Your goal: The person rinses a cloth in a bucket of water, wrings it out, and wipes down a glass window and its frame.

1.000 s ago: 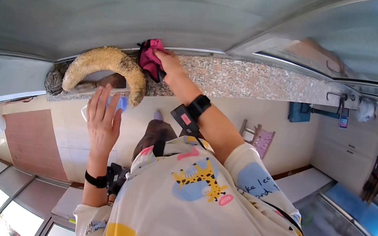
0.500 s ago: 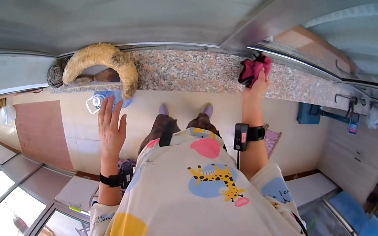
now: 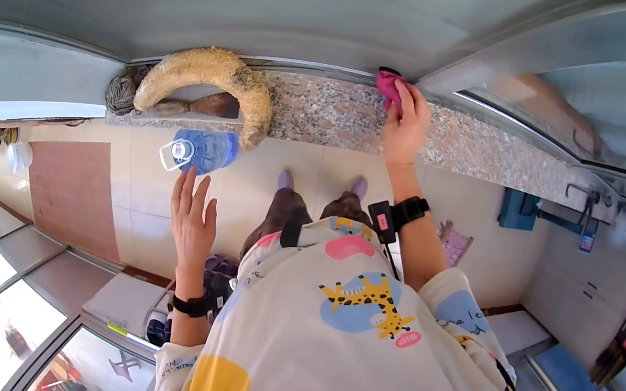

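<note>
My right hand (image 3: 408, 129) grips a crumpled pink cloth (image 3: 389, 89) with black edging. It presses the cloth against the back of the speckled granite sill (image 3: 318, 110), by the window frame. Raised over the floor on the left, my left hand (image 3: 192, 221) is open and holds nothing, its fingers spread. Just beyond its fingertips, a clear blue plastic jug (image 3: 209, 150) with a white handle stands below the sill. A curved, fuzzy tan piece (image 3: 219, 66) lies on the sill's left part, around a brown object (image 3: 217, 104) that I cannot make out.
A ball of grey yarn (image 3: 121, 94) sits at the sill's left end. Window glass and a metal frame (image 3: 507, 58) rise behind the sill. At right are a window handle (image 3: 588, 208) and a blue box (image 3: 518, 209). A white bucket (image 3: 20, 157) stands far left.
My right hand has slid left along the sill with the pink cloth. The view has shifted, and more of the jug shows. My left hand stays raised and open.
</note>
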{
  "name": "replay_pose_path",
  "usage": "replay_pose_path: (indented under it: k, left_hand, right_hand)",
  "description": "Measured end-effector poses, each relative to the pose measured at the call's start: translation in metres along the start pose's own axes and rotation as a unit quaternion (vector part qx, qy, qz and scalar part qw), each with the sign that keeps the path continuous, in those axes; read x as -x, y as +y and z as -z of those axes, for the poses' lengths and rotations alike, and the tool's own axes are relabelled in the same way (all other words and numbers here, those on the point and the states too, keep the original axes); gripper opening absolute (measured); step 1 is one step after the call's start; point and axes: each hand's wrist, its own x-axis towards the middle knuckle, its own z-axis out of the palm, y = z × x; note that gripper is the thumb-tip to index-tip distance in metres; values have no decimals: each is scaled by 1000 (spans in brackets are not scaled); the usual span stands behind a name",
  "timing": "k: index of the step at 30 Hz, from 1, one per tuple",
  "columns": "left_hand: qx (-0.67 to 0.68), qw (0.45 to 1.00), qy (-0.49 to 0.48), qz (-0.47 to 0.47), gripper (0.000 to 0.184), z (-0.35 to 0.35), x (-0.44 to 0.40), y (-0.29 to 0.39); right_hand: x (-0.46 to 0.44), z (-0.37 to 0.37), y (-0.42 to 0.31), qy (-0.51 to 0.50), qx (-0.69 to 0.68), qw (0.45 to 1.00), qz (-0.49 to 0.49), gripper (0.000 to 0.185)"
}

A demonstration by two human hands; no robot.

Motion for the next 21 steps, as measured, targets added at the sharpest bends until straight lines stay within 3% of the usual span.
replay_pose_path:
  k: [6,8,10,16,21]
  left_hand:
    - [10,999,1,48,41,6,20,-15]
    - [8,999,4,52,41,9,19,-17]
    - [10,999,4,48,40,12,17,-16]
    - [16,1000,8,-4,40,-3,-7,-7]
    - [30,999,-5,-10,41,-7,-17,10]
  right_hand:
    - [-1,-28,-37,-49,50,997,40,49]
    - [-4,-48,-66,-105,11,985,134,48]
    - [4,-67,-83,-114,3,981,157,48]
    - [-10,-29,-46,-126,34,979,159,45]
    - [-9,18,24,-120,125,981,90,49]
